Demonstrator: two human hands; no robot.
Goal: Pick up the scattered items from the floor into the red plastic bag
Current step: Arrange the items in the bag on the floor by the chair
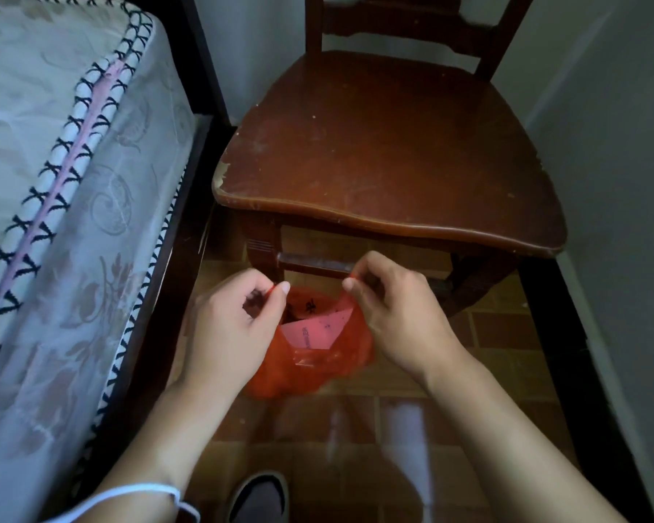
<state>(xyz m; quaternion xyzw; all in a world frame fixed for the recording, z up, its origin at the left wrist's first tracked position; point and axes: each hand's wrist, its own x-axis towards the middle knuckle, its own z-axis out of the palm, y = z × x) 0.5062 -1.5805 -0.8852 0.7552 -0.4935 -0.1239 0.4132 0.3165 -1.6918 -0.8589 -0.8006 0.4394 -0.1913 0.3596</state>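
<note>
left hand [238, 318] and right hand [389, 307] each pinch the red plastic bag [318, 366] rim, spreading it over what looks like paper [314, 330] inside.

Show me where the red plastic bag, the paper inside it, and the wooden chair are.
red plastic bag [310, 375]: head view, on its bulging lower front.
paper [314, 330]: head view, middle of the pinkish sheet inside the bag's mouth.
wooden chair [386, 145]: head view, centre of the seat.
</note>
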